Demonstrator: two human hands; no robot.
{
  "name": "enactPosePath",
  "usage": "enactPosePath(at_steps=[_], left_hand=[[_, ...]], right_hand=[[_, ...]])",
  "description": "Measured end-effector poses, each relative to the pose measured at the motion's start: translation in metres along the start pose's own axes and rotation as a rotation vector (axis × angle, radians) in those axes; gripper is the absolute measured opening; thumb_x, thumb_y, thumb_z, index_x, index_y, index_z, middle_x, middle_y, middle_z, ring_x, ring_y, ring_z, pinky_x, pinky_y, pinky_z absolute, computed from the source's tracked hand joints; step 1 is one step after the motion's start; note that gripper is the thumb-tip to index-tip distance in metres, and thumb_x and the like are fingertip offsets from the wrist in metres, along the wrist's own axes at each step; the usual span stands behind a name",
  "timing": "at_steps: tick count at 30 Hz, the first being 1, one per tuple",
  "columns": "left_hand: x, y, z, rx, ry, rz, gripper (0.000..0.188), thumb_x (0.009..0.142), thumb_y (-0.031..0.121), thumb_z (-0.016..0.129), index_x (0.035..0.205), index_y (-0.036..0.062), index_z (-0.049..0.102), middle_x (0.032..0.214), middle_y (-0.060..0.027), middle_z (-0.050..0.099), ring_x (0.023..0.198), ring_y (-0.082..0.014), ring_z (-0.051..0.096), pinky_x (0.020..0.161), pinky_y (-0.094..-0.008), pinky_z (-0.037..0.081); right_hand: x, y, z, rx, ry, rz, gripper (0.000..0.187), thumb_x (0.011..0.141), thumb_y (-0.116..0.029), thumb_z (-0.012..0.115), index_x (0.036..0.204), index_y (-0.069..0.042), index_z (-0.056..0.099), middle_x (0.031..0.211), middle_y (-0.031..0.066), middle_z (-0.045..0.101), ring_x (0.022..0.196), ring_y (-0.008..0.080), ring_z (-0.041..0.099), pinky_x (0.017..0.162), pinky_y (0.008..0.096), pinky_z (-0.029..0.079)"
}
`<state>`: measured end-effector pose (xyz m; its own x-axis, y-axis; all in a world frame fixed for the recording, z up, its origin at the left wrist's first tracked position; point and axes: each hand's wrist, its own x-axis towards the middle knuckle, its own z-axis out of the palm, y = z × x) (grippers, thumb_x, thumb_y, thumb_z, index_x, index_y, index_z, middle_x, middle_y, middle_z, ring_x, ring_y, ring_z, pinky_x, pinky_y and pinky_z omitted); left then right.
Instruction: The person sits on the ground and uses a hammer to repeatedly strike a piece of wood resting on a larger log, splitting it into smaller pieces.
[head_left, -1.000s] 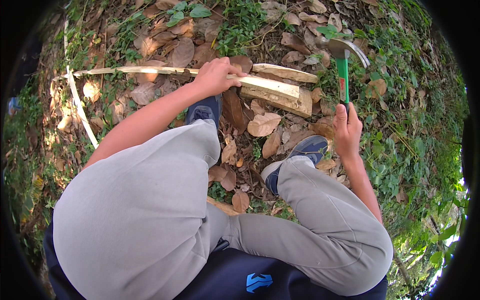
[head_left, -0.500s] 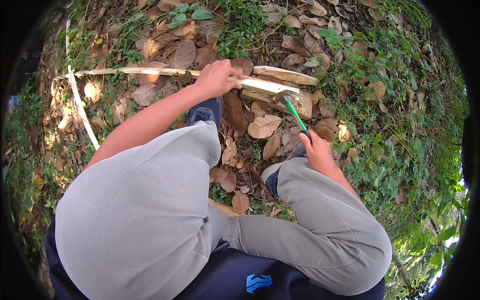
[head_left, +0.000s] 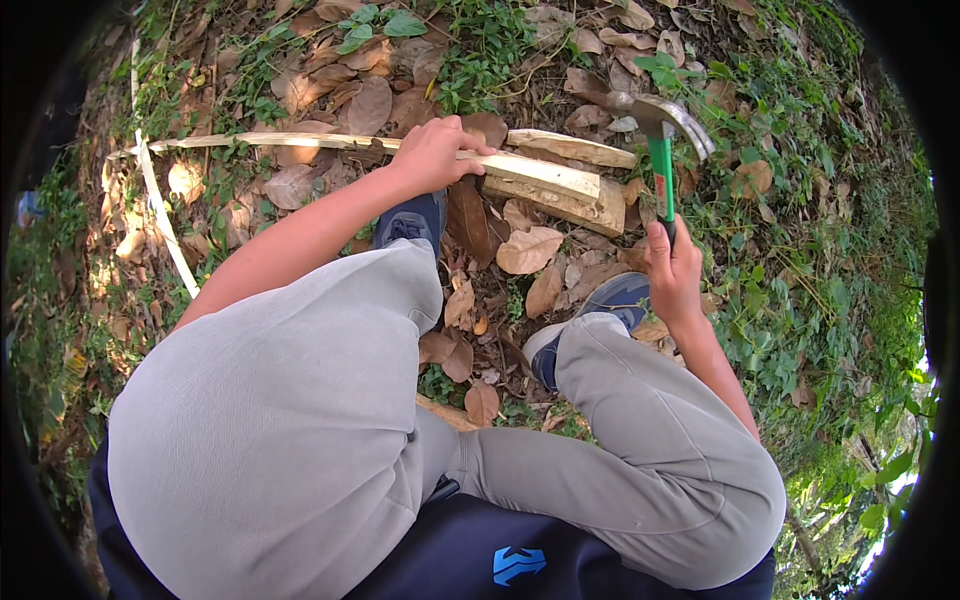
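Note:
My left hand (head_left: 437, 155) is wrapped over a long pale wooden strip (head_left: 545, 174), whose thin length runs off to the left. Under the strip's right end lies a thicker wood block (head_left: 605, 209). My right hand (head_left: 677, 270) grips the black handle end of a claw hammer (head_left: 661, 160) with a green shaft. The hammer is raised to the right of the strip, its steel head up and touching no wood. A split piece of wood (head_left: 572, 149) lies just beyond the strip.
Brown dry leaves (head_left: 530, 252) and green weeds (head_left: 790, 290) cover the ground. At the left another pale strip (head_left: 160, 215) crosses the long one. My shoes (head_left: 412, 222) rest close to the wood, and a board (head_left: 447, 413) shows partly between my legs.
My right hand has lifted the hammer up and to the right, off the strip's right end. My left hand and the strip stay where they were.

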<state>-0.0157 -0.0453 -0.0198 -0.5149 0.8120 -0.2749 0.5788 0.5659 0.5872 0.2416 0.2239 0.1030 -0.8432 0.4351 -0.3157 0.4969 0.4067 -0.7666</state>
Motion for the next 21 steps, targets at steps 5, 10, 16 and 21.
enactPosePath(at_steps=[5, 10, 16, 21], left_hand=[[0.001, 0.005, -0.002, 0.008, -0.006, -0.006, 0.036, 0.086, 0.031, 0.083, 0.122, 0.0319, 0.08, 0.09, -0.0061, 0.056, 0.095, -0.0263, 0.06, 0.079, -0.0409, 0.048], [-0.001, -0.002, 0.002, 0.015, 0.033, 0.011, 0.036, 0.086, 0.032, 0.083, 0.122, 0.032, 0.08, 0.089, -0.0058, 0.056, 0.095, -0.0259, 0.06, 0.079, -0.0408, 0.048], [0.001, 0.002, 0.0, 0.009, 0.003, 0.005, 0.036, 0.086, 0.031, 0.083, 0.122, 0.0323, 0.08, 0.09, -0.0061, 0.056, 0.094, -0.0262, 0.06, 0.078, -0.0416, 0.049], [0.0, 0.002, 0.0, 0.021, 0.009, 0.004, 0.037, 0.086, 0.032, 0.083, 0.122, 0.0325, 0.08, 0.089, -0.0062, 0.056, 0.094, -0.0264, 0.06, 0.077, -0.0416, 0.048]], right_hand=[[-0.015, 0.05, 0.026, -0.329, -0.276, 0.15, 0.041, 0.11, -0.039, 0.053, 0.102, 0.001, 0.056, 0.072, 0.0261, 0.062, 0.068, 0.0482, 0.06, 0.062, 0.0528, 0.044], [-0.026, 0.066, 0.029, -0.159, -0.216, 0.229, 0.045, 0.11, -0.041, 0.055, 0.095, 0.001, 0.057, 0.07, 0.0216, 0.059, 0.062, 0.0394, 0.056, 0.061, 0.0478, 0.043], [-0.019, 0.052, 0.01, -0.25, -0.213, 0.208, 0.045, 0.109, -0.043, 0.056, 0.097, 0.0, 0.061, 0.069, 0.0206, 0.06, 0.06, 0.0372, 0.056, 0.06, 0.0458, 0.043], [0.003, 0.007, -0.026, -0.428, -0.144, 0.052, 0.045, 0.108, -0.044, 0.058, 0.097, -0.001, 0.062, 0.065, 0.0177, 0.058, 0.056, 0.0329, 0.055, 0.056, 0.0444, 0.042]])
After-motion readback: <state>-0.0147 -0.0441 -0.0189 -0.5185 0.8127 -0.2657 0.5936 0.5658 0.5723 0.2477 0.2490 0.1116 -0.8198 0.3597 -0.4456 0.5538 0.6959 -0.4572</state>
